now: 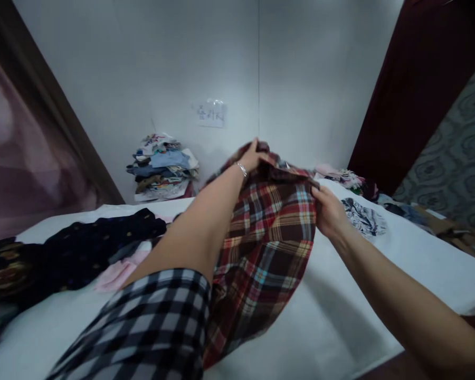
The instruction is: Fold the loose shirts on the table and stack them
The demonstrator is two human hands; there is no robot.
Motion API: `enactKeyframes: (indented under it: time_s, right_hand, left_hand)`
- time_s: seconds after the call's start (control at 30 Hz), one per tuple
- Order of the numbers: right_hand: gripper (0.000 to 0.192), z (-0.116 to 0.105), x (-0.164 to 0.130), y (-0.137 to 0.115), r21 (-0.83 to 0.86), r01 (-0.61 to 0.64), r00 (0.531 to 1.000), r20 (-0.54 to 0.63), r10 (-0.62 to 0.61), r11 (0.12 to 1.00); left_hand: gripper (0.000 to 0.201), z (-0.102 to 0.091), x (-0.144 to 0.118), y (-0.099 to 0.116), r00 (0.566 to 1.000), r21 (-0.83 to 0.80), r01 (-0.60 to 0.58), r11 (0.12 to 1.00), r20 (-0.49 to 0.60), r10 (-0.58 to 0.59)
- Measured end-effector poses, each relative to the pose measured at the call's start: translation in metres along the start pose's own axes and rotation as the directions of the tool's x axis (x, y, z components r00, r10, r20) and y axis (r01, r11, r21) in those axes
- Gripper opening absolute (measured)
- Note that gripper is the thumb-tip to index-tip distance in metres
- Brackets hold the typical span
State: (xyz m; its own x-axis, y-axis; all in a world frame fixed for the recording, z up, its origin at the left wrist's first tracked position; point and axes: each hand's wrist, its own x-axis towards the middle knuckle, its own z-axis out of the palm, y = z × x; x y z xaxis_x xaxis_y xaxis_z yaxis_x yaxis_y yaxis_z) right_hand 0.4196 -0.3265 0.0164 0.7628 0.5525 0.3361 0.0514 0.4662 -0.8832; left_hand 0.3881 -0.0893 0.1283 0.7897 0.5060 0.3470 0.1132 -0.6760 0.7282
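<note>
Over the white-covered bench (427,253), a brown-and-red plaid cloth garment (261,248) hangs lengthwise toward the near side, the left hand (254,158) pinching its farther top edge, the nearer right hand (328,211) its right upper edge.

The room is dim. A soft shadow lies on the table (427,258) below the right hand (329,212). Past the hand, a shiny sign (211,115) looks blurry. Side edges look stretched.
</note>
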Motion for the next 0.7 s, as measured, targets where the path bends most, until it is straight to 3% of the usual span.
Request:
enactKeyframes:
  time_s: [0.07, 0.13, 0.2, 0.27, 0.33, 0.47, 0.6, 0.7]
  right_hand:
    - [0.023, -0.039, -0.014, 0.042, 0.023, -0.22, 0.968, -0.119, 0.221, 0.975]
    - [0.021, -0.072, -0.036, 0.074, 0.022, -0.482, 0.86, -0.179, 0.478, 0.876]
    - [0.027, -0.093, -0.06, 0.091, 0.032, -0.613, 0.776, -0.16, 0.61, 0.789]
    - [0.042, -0.1, -0.08, 0.095, 0.048, -0.638, 0.763, -0.093, 0.64, 0.768]
    - [0.062, -0.096, -0.095, 0.09, 0.051, -0.64, 0.767, -0.019, 0.642, 0.766]
    - [0.089, -0.072, -0.119, 0.085, 0.001, -0.652, 0.758, 0.027, 0.652, 0.758]
    - [0.103, -0.052, -0.149, 0.095, -0.081, -0.627, 0.779, -0.02, 0.627, 0.775]
    - [0.104, -0.035, -0.174, 0.101, -0.118, -0.603, 0.786, 0.084, 0.613, 0.789]
  left_hand:
    - [0.074, 0.037, -0.016, -0.024, 0.98, 0.069, 0.081, 0.994, 0.178, -0.092]
    - [0.067, 0.058, -0.039, -0.047, 0.934, 0.134, 0.141, 0.981, 0.31, -0.177]
    - [0.051, 0.06, -0.067, -0.069, 0.906, 0.133, 0.137, 0.982, 0.383, -0.178]
    - [0.04, 0.048, -0.102, -0.091, 0.88, 0.144, 0.073, 0.987, 0.457, -0.132]
    - [0.038, 0.031, -0.145, -0.111, 0.865, 0.217, 0.009, 0.976, 0.488, -0.116]
    - [0.045, 0.006, -0.252, -0.13, 0.865, 0.32, 0.059, 0.946, 0.457, -0.209]
    - [0.059, 0.007, -0.345, -0.129, 0.866, 0.388, -0.022, 0.921, 0.468, -0.177]
    - [0.066, 0.015, -0.38, -0.127, 0.891, 0.498, -0.058, 0.865, 0.417, -0.18]
